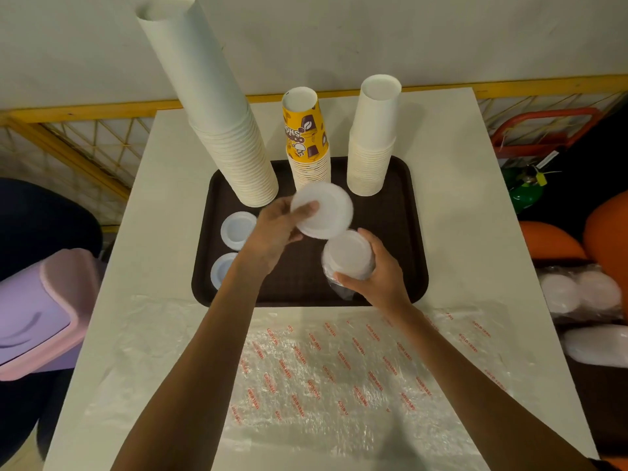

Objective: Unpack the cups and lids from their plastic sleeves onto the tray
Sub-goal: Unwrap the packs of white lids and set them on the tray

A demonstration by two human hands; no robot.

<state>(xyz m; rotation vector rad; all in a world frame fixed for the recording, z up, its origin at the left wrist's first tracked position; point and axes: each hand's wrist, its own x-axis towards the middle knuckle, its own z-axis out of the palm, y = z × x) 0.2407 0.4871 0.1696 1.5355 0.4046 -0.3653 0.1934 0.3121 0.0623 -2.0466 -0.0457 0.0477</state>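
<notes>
The dark brown tray [406,185] lies on a white table [475,212]; twelve o'clock is taken here as the tray's far edge. At its eleven o'clock stands a tall white cup stack [217,107], at twelve o'clock a yellow printed cup stack [306,137], and at one o'clock a shorter white cup stack [372,141]. Two lids [238,229] lie flat by the tray's nine o'clock edge, one nearer the person than the other, close together but apart.

The left hand [275,232] is over the tray's centre and pinches a single white lid [326,212] at its eight o'clock rim. The thumb is pressed on the lid's top face, and the other fingers are beneath it, mostly hidden. The lid is held tilted in the air.

At the lid's five o'clock, the right hand [377,270] grips a stack of lids [348,254], thumb on the near side and fingers curled round the far side. A clear plastic sleeve [336,288] is bunched below that grip. Whether the single lid touches the stack cannot be told.

At the tray's six o'clock, empty sleeves [323,368] with red print lie flattened on the table. A lilac bin [37,314] sits off the table at eight o'clock, and bagged lids [577,294] lie beyond the table's edge at four o'clock.
</notes>
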